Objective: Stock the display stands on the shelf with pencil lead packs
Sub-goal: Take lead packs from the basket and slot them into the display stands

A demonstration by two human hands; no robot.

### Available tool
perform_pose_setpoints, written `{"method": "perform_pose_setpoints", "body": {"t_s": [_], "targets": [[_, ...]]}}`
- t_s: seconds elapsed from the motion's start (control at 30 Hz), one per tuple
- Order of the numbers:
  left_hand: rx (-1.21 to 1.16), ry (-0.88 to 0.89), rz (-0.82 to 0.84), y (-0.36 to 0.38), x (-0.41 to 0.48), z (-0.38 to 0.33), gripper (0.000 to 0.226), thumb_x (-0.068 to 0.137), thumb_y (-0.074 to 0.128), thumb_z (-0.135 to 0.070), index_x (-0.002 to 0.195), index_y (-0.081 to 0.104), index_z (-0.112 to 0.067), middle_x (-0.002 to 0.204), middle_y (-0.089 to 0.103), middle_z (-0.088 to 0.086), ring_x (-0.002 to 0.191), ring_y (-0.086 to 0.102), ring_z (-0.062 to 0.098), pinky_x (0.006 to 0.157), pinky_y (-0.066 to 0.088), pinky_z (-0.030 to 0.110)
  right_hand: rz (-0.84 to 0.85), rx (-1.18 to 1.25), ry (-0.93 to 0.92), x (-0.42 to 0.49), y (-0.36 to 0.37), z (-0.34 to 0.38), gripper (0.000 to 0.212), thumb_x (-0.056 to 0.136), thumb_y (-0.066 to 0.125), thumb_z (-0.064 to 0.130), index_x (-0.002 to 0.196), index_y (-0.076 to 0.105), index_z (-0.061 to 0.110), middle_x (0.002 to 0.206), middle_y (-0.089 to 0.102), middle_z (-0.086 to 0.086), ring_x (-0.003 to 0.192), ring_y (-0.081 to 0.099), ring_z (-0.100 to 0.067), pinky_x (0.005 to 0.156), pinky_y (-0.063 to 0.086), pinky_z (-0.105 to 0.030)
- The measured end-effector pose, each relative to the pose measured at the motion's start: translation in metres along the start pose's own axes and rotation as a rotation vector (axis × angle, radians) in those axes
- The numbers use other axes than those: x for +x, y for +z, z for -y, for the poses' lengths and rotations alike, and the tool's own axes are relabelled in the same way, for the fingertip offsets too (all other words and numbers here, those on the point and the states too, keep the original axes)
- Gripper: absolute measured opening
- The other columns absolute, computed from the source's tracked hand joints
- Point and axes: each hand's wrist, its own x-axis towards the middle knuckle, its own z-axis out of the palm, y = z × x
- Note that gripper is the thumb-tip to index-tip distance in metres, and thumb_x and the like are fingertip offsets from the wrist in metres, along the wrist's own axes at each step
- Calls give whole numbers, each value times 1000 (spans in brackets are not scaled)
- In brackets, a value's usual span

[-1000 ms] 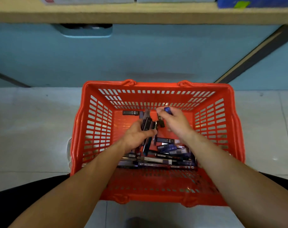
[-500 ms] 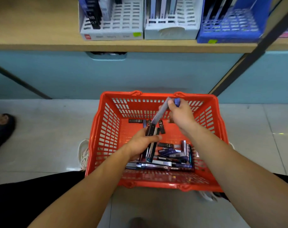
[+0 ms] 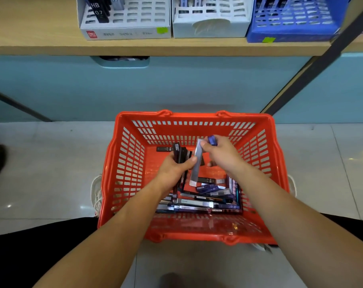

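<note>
A bundle of dark, slim pencil lead packs (image 3: 181, 153) is gripped in the left hand (image 3: 174, 167) above an orange slotted plastic basket (image 3: 193, 116) set on the tiled floor (image 3: 51, 173). A long grey pack (image 3: 197, 163) and a small blue pack (image 3: 212, 140) are pinched in the right hand (image 3: 224, 154). Loose packs (image 3: 201, 200) are heaped in the basket, below the white perforated display stands (image 3: 124, 23) on the wooden shelf (image 3: 41, 38).

Both arms are reaching forward and down, angling in toward each other. The left hand (image 3: 174, 169) is curling round a bunch of dark packs (image 3: 181, 154), thumb pressing across the front. The right hand (image 3: 224, 154) is hanging just beside it, knuckles up, pinching a grey pack (image 3: 197, 163) by its top end, and it's holding a blue pack (image 3: 212, 140) in the fingers too.
</note>
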Motion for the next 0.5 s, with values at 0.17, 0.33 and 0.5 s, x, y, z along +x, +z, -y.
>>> {"method": "perform_pose_setpoints", "body": {"t_s": [0.17, 0.33, 0.5], "targets": [[155, -4, -23, 0, 9, 0, 76, 66, 91, -49, 126, 58, -15, 112, 73, 2, 102, 71, 20, 89, 58, 38, 15, 59, 48, 6, 4, -1, 13, 100, 60, 21, 103, 65, 9, 101, 66, -2, 81, 58, -15, 54, 49, -28], [89, 18, -30, 6, 11, 1, 50, 81, 85, -17, 121, 55, -13, 98, 71, 2, 77, 71, 10, 60, 56, 20, 14, 66, 50, 9, 12, 2, 12, 99, 62, 22, 92, 68, 14, 101, 70, -1, 83, 60, -16, 57, 51, -30], [67, -35, -13, 4, 14, -2, 39, 87, 77, -8, 117, 53, -8, 77, 64, 4, 55, 61, 15, 58, 54, 36, 21, 94, 4, 4, 14, 4, 12, 96, 67, 18, 103, 72, 11, 102, 72, 3, 94, 65, -13, 60, 55, -30]]}}
